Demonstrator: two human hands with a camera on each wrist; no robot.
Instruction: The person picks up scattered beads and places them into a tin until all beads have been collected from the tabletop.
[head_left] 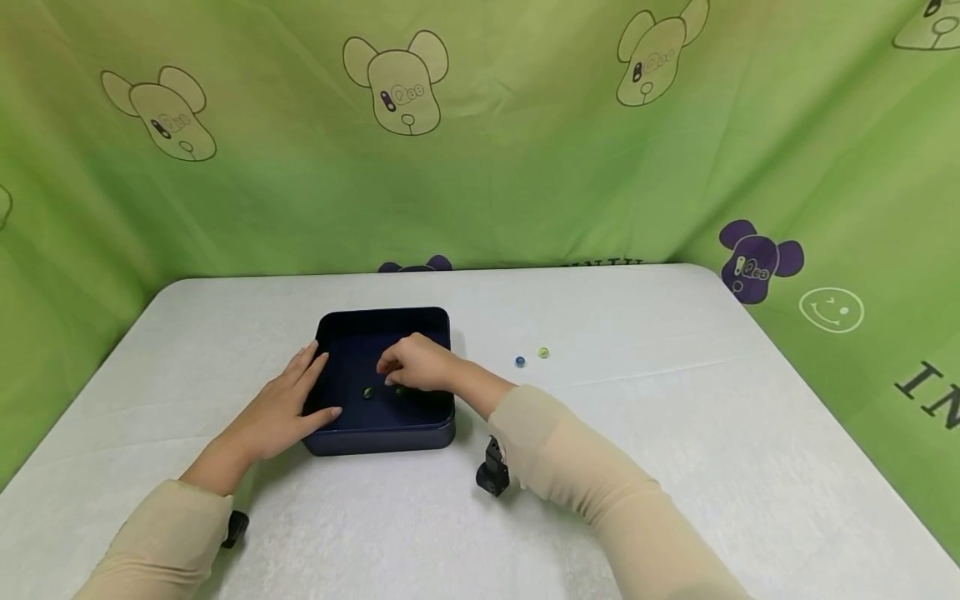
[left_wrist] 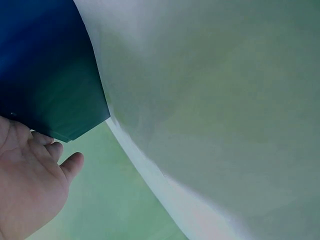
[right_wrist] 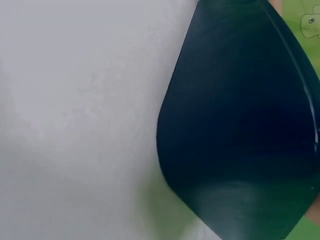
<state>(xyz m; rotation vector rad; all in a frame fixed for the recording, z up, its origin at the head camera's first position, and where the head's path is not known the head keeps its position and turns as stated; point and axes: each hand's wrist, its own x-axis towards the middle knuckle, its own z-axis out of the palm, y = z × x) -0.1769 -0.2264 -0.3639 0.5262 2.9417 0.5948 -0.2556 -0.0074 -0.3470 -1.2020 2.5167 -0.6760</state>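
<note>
A dark navy rectangular box (head_left: 378, 442) with an open top stands on the white-covered table. My left hand (head_left: 277, 412) rests on its left side, with the fingers spread along the rim and the thumb at the front corner. Inside the box hangs my right hand (head_left: 423, 364), its fingers bent downward; whether anything is between the fingertips is hidden. On the box floor lies a small dark green marble (head_left: 367, 392). Another green marble (head_left: 400, 390) shows just below my right hand. In the right wrist view the box wall (right_wrist: 240, 110) covers most of that hand.
To the right of the box a blue marble (head_left: 520, 362) and a yellow-green marble (head_left: 543, 352) lie on the white table cover (head_left: 637, 400). A green printed curtain (head_left: 487, 167) hangs behind the table and along its sides. Black wrist cameras hang under both forearms.
</note>
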